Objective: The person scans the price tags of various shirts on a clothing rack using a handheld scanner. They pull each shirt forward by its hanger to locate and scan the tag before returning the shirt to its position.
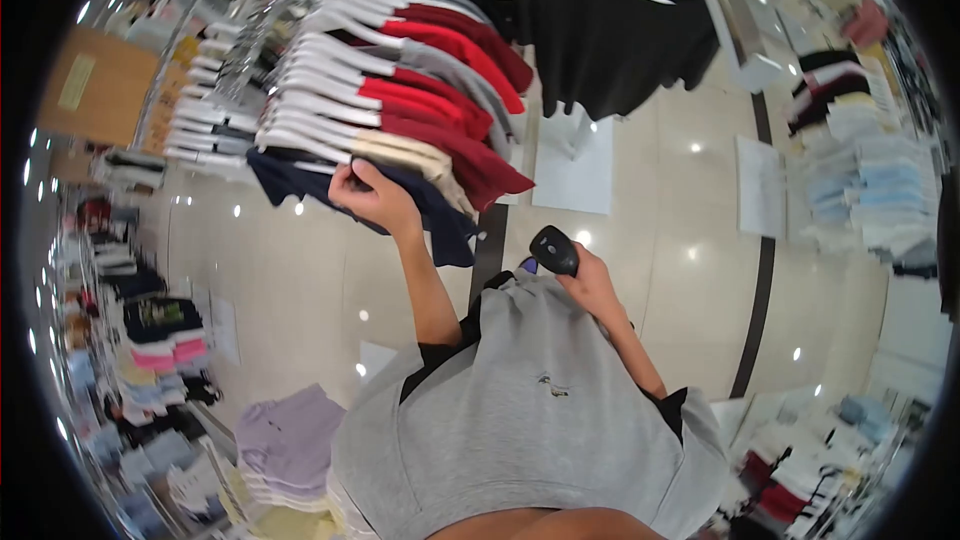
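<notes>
My left hand (pixel 378 202) is at the front end of a row of hung garments, its fingers curled at the collar of a navy shirt (pixel 440 230). What exactly sits between those fingertips, cloth or a tag, is too small to tell. Behind that shirt hang a cream garment (pixel 415 155), dark red shirts (pixel 470 160), bright red ones and a grey one, all on white hangers (pixel 315 105). In front of my body, my right hand (pixel 594 285) grips a black handheld barcode scanner (pixel 555 251), apart from the clothes.
A black T-shirt (pixel 615 35) hangs facing out at the rack's end, above a white base plate (pixel 572 175). Light blue garments (pixel 880 185) hang at the right. Folded-looking lilac tops (pixel 290 437) hang at lower left. Glossy tiled floor (pixel 690 290) runs between the racks.
</notes>
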A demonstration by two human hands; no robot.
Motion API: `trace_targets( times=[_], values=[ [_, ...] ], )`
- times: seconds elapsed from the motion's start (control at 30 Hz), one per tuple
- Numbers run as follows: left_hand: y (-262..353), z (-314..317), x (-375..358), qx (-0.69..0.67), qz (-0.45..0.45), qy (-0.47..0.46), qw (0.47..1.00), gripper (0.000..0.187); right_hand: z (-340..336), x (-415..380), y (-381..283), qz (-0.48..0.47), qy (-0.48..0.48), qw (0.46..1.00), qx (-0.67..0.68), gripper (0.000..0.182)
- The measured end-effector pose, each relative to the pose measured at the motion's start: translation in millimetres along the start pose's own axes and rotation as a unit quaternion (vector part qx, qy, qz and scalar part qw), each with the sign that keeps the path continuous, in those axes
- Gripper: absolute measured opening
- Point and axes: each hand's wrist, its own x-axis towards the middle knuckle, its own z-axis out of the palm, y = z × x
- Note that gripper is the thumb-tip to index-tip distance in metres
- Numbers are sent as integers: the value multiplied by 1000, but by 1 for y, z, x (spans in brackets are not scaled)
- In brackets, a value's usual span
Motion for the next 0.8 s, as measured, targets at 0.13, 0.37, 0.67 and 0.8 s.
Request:
trace_targets(
  times=[0.13,0.37,0.67,0.8],
  values=[
    [24,10,-34,280,332,35,900,22,3,-9,17,21,23,999,-10,50],
    [73,105,-89,263,283,-270,882,31,-5,-29,23,59,68,996,-7,50],
    [144,175,-89,182,268,-233,917,41,-33,-44,55,93,137,986,12,46],
    [139,244,-84,51,336,-274,900,54,-57,-38,71,36,163,986,11,43]
  ],
)
